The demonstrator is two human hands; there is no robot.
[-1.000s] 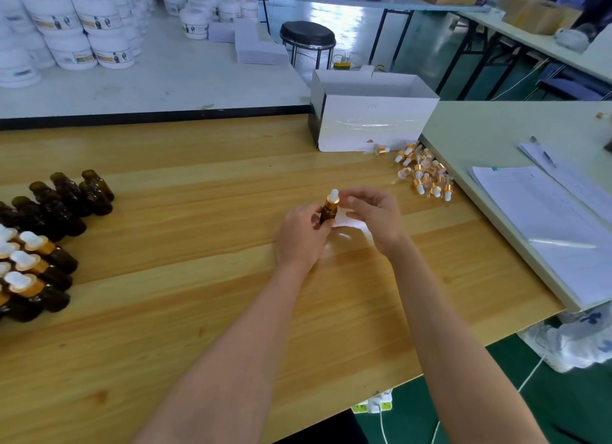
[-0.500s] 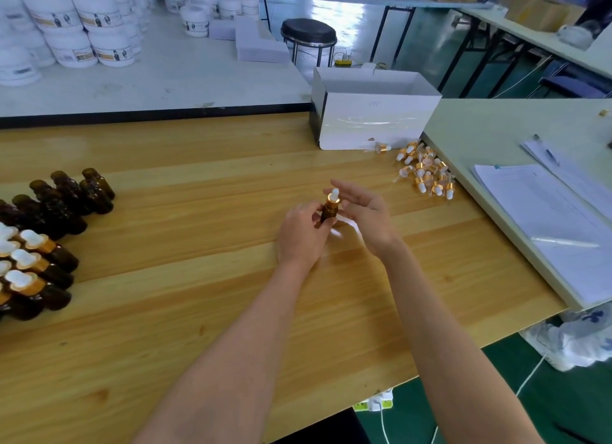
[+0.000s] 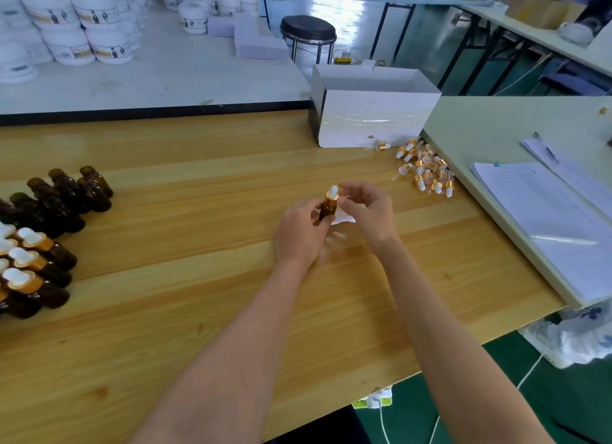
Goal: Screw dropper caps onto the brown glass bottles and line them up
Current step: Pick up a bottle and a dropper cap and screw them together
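Gripping the bottle [image 3: 327,210] upright at mid table [image 3: 198,294], I am curling my left hand [image 3: 299,234] round it so the cap [image 3: 332,194] can turn; my right hand [image 3: 369,208] is hovering half-curled beside the cap, contact unclear

1. My left hand [image 3: 299,234] grips the brown bottle [image 3: 327,210] upright, mid-bench [image 3: 198,311].
2. Dropper cap [image 3: 332,193] on its neck; my right hand [image 3: 369,210] curls just beside it, contact unclear.
3. Loose caps [image 3: 427,173] near the bench's right edge.

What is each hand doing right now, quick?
Left hand: holding the brown glass bottle.
Right hand: fingers curled beside the dropper cap; whether it grips cannot be told.
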